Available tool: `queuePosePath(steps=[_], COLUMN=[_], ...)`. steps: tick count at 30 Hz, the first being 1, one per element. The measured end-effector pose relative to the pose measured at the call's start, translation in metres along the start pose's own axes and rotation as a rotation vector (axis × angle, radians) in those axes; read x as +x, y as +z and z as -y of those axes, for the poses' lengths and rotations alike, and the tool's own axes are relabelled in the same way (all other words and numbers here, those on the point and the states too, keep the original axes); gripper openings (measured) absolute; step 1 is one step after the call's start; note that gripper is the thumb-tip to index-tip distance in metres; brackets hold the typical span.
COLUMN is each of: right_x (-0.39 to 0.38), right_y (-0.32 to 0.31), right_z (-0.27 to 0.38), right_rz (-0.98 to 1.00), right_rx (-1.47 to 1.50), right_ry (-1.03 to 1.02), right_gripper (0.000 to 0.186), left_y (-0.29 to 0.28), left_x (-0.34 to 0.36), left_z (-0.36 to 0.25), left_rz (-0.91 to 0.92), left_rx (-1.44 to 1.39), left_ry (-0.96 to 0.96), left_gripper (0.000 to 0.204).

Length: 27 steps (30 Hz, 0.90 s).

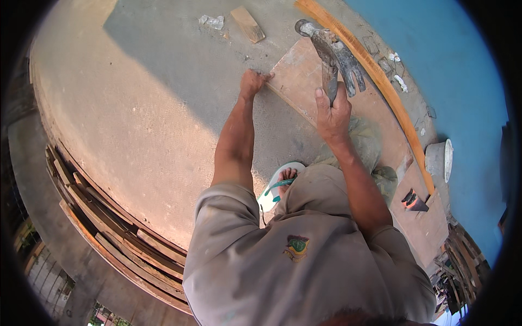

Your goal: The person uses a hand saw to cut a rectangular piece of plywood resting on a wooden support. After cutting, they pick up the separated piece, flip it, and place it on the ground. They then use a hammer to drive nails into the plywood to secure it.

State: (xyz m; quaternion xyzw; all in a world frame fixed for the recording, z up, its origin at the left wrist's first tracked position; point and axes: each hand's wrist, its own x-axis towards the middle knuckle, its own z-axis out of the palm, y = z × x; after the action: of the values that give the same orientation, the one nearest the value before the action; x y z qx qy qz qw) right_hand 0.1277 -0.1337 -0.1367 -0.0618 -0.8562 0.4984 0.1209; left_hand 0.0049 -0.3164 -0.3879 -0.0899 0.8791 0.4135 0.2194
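Observation:
My right hand [333, 115] is closed round the handle of a claw hammer [329, 51], whose dark, worn metal head is raised over a flat reddish-brown board [296, 68]. At the board's left corner, my left hand [253, 83] is curled over the edge, gripping it. The fingers' undersides are hidden from view. The board slants down towards my knee, and part of it lies behind the hammer and my right hand.
A long curved-looking wooden strip [375, 76] runs beside the blue wall [435, 54]. A short wood block [248, 24] and crumpled plastic [212, 22] lie ahead. At right are a white bucket [439, 158] and an orange-black tool [414, 201]. Planks [119, 233] are stacked at left.

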Motion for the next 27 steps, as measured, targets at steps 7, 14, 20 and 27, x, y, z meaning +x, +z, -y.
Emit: queuePosePath(steps=[7, 14, 20, 27], right_x=[-0.054, -0.009, -0.020, -0.045], right_y=[0.025, -0.011, 0.038, 0.039], right_z=[-0.123, -0.023, -0.099, -0.088], right_rz=[0.267, -0.064, 0.323, 0.152], right_rx=[-0.543, -0.021, -0.374, -0.252], right_ry=[0.469, 0.102, 0.399, 0.299], right_gripper=[0.033, 0.032, 0.030, 0.034], left_y=[-0.005, -0.009, 0.000, -0.002], left_x=[0.015, 0.007, 0.020, 0.007], left_z=[-0.019, -0.015, 0.000, -0.012], left_rz=[0.035, 0.091, 0.088, 0.121], left_rx=[-0.044, 0.029, 0.024, 0.026], left_ry=[-0.045, -0.022, -0.014, -0.097], left_gripper=[0.058, 0.059, 0.065, 0.060])
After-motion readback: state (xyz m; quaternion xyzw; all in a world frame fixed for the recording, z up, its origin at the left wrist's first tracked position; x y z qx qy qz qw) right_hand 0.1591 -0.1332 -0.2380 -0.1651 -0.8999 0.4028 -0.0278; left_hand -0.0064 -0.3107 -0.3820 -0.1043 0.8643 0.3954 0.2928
